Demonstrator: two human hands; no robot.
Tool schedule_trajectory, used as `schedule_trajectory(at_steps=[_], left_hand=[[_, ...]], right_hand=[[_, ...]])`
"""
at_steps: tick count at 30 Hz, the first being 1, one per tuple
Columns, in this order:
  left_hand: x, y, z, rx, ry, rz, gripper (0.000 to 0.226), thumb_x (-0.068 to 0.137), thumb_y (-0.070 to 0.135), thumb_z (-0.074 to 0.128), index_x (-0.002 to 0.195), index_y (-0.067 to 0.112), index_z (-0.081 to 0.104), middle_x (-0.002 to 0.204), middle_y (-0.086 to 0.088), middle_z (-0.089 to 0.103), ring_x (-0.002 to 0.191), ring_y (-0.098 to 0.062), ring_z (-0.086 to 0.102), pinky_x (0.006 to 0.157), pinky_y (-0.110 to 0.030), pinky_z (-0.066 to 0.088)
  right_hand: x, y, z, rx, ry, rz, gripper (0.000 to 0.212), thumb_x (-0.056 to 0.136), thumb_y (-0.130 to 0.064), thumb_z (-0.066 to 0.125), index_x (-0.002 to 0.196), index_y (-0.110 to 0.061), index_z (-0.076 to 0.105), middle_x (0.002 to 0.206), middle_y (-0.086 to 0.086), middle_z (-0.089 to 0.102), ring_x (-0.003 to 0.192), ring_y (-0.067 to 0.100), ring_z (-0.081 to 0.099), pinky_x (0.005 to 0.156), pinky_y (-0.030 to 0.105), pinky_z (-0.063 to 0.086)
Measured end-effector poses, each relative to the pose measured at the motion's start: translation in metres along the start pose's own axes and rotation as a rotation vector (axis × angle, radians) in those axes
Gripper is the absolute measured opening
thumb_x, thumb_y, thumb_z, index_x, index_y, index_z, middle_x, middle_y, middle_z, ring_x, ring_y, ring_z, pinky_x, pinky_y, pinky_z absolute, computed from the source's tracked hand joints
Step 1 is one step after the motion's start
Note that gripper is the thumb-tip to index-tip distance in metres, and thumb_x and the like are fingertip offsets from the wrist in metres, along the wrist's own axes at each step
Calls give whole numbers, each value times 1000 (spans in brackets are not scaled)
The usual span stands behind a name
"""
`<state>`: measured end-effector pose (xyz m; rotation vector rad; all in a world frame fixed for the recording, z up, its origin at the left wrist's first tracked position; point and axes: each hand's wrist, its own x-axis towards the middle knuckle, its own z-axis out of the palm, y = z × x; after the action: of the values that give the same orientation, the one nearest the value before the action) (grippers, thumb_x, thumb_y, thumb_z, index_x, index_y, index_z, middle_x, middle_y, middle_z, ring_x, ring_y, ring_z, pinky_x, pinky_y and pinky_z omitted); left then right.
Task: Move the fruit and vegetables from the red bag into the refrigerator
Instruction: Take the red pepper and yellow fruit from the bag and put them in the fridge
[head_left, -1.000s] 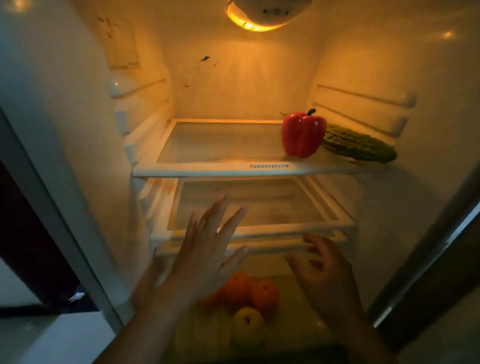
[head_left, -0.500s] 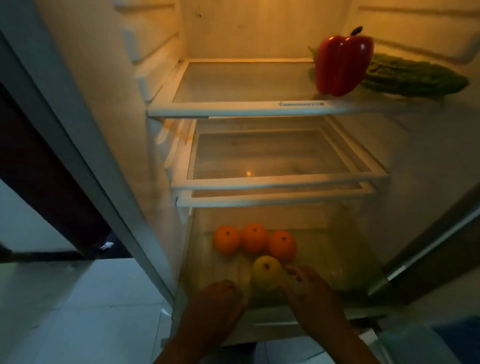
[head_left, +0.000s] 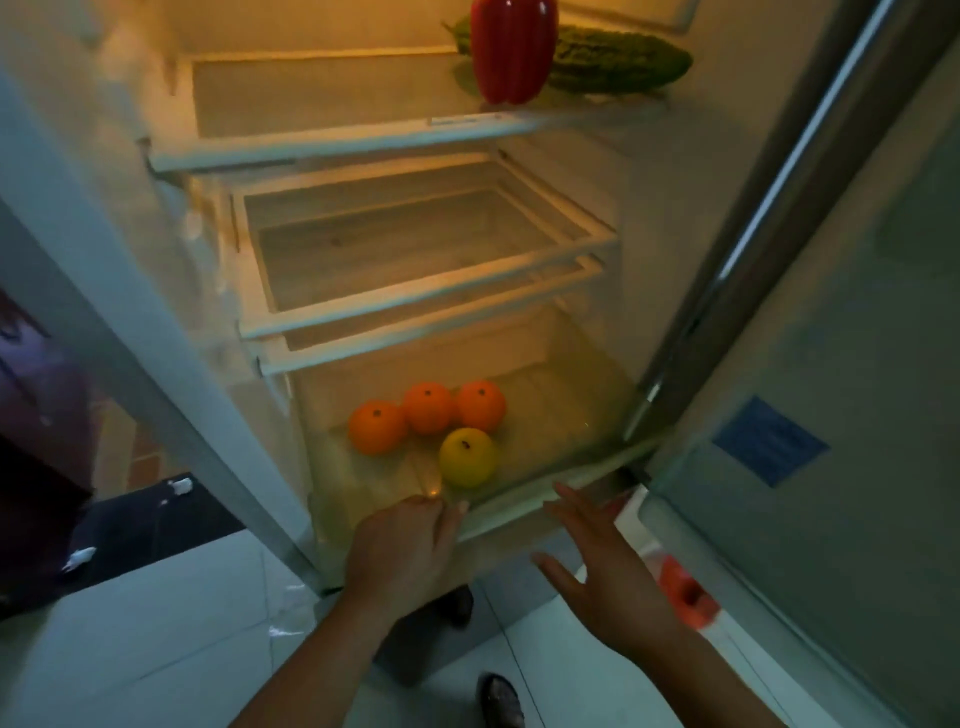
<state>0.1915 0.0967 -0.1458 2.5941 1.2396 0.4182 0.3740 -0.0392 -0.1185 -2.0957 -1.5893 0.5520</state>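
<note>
Clear drawer (head_left: 519, 506) (3 oranges (head_left: 427, 415) inside) gripped by left hand (head_left: 402, 545); right hand (head_left: 605, 564) spread.

Pale glossy floor tiles (head_left: 156, 639) reflect dim bluish light. At left stands a dark cabinet (head_left: 36, 415), possibly purple, above reddish-brown tiling (head_left: 148, 457).

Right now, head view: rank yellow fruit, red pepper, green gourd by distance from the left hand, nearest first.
From the left hand, at the drawer's front edge:
1. Yellow fruit, in the bottom drawer, just above the hand.
2. Red pepper, upright on the top shelf, right side.
3. Green gourd, lying behind the pepper, toward the right wall.
</note>
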Motion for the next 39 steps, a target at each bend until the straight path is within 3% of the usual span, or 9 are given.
schedule_trajectory(at_steps=[7, 10, 14, 21, 25, 29, 32, 35, 39], left_hand=[[0, 4, 10, -25, -21, 95, 50, 88, 57, 15, 60, 26, 43, 65, -1, 60, 61, -22, 58, 50, -33, 41], [-14, 7, 9, -89, -50, 102, 53, 85, 58, 13, 65, 25, 49, 67, 1, 60, 63, -23, 58, 53, -34, 41], [-26, 5, 1, -44, -122, 99, 48, 89, 53, 22, 95, 23, 59, 92, 1, 65, 81, -23, 61, 66, -35, 46], [-66, 7, -11, 63, -109, -19, 69, 84, 61, 28, 130, 14, 46, 133, -14, 48, 122, -35, 43, 98, -50, 38], [-102, 82, -10, -137, -125, -60, 43, 92, 34, 49, 122, 4, 53, 126, -18, 50, 118, -36, 47, 97, -45, 38], [-161, 196, 27, -189, -227, 49, 35, 92, 34, 50, 121, 15, 57, 134, -4, 47, 125, -23, 43, 102, -34, 34], [-206, 285, 59, -286, -318, 149, 35, 91, 41, 49, 114, 19, 61, 121, 7, 50, 112, -9, 49, 90, -19, 33], [-239, 366, 84, -347, -432, 245, 56, 79, 58, 34, 112, 22, 61, 114, 18, 46, 104, 1, 47, 85, -10, 29], [-266, 436, 120, -332, -555, 362, 59, 76, 67, 27, 112, 31, 58, 116, 25, 47, 110, 4, 46, 95, -20, 39]], right_hand=[[-94, 8, 18, 9, 93, 251, 58, 89, -52, 49, 140, -31, 32, 147, -15, 33, 133, 1, 31, 103, 9, 18], [-123, 2, 19, 56, 92, 263, 72, 76, -72, 31, 137, -34, 34, 142, -18, 38, 119, -9, 33, 94, 3, 22], [-147, 5, 16, 90, 107, 267, 86, 65, -83, 16, 135, -36, 38, 138, -21, 41, 112, -13, 31, 89, 0, 23], [-211, 25, -10, 139, 111, 236, 83, 66, -77, 17, 134, -35, 39, 125, -29, 35, 112, -14, 31, 80, -11, 16], [-272, 58, -32, 133, 124, 271, 80, 69, -74, 19, 136, -35, 38, 140, -21, 39, 124, -8, 34, 90, -6, 12], [-349, 111, -61, 127, 157, 309, 74, 73, -77, 21, 133, -37, 41, 139, -20, 42, 126, -1, 40, 104, 13, 29], [-409, 156, -82, 125, 189, 351, 88, 65, -87, 10, 131, -38, 42, 136, -22, 43, 121, -1, 44, 103, 18, 36], [-464, 190, -96, 152, 261, 411, 84, 66, -86, 13, 128, -40, 44, 129, -25, 46, 112, -7, 45, 95, 11, 39], [-522, 225, -115, 210, 303, 513, 79, 68, -86, 17, 126, -41, 45, 125, -28, 46, 112, -8, 44, 96, 14, 40]])
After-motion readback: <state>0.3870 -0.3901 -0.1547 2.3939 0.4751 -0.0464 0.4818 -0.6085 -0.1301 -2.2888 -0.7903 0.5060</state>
